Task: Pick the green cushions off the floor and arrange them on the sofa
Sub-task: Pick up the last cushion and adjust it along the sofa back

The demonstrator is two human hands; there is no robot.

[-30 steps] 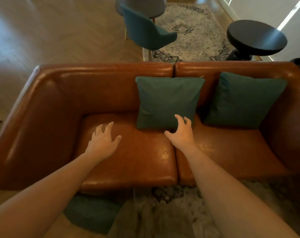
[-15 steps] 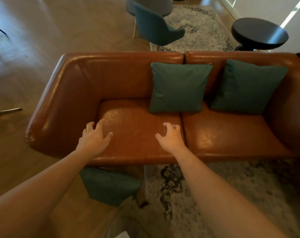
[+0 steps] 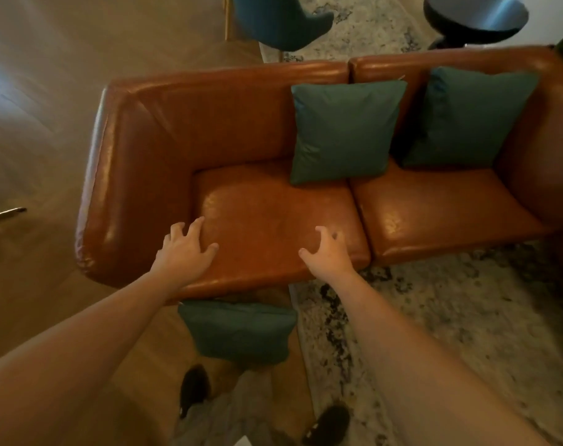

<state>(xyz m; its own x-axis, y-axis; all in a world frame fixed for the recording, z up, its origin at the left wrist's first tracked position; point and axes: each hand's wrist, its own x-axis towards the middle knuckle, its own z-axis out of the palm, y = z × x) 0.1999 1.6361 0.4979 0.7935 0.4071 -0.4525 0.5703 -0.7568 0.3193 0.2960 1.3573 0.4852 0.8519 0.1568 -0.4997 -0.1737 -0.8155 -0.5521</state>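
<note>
Lying before the sofa (image 3: 209,123), floor cushion (image 3: 238,333), long axis left-right.

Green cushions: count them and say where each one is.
3. The middle cushion and the right cushion lean on the back of the sofa; the floor cushion lies below the left seat's front edge. More may be hidden out of frame.

Wood floor (image 3: 42,130) left of the left hand (image 3: 185,252). Pale mottled rug (image 3: 466,317) right of the right hand (image 3: 330,252), nearer the viewer. Far beyond both: teal chair (image 3: 280,24), round black table (image 3: 476,14) catching a light streak.
</note>
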